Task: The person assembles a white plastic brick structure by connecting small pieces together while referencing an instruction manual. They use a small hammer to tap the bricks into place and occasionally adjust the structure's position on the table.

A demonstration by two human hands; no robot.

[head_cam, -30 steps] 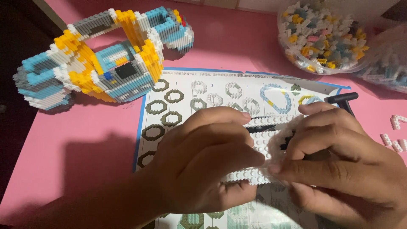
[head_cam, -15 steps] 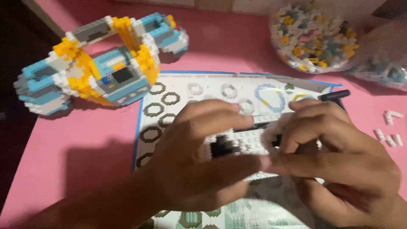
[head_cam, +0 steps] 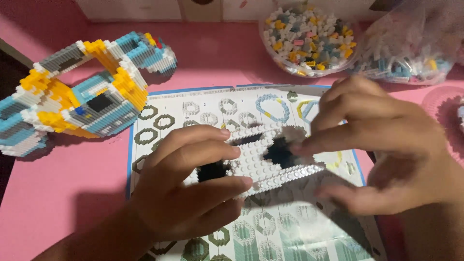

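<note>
1. Left hand point(head_cam: 186, 188) and right hand point(head_cam: 382, 159) clamp the white block piece point(head_cam: 263, 157) between them, steadying both ends.
2. Piece is held just above the instruction sheet point(head_cam: 290, 227), likely for reference.

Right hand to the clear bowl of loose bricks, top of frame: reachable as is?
Probably yes. The right hand sits just below the bowl with bare pink table between, but it now pinches the white brick piece with the left hand.
</note>
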